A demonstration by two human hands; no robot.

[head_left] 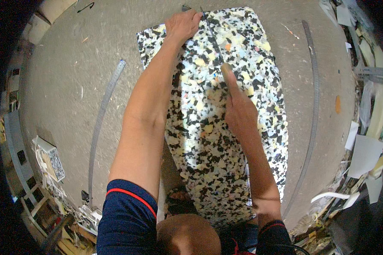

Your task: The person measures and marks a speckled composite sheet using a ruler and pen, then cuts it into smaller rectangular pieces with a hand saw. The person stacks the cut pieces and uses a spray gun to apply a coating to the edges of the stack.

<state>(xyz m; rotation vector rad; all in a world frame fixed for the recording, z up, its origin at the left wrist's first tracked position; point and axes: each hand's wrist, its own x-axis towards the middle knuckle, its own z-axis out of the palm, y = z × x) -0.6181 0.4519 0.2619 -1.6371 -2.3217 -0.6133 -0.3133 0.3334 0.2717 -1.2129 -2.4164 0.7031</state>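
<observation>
Head view: the foam slab [255, 55], speckled black, white and yellow, lies on the floor [72, 59]. At its far edge the left hand [183, 24] touches it, whether gripping I cannot tell; over its middle the right hand [241, 109] grasps a knife [226, 69].

The single view looks steeply down from the person's head, upright, with the arms [136, 127] entering at the lower edge. It sits near enough that the foam [204, 146] spans most of its height, while the fisheye takes in floor [59, 89] on both sides.
</observation>
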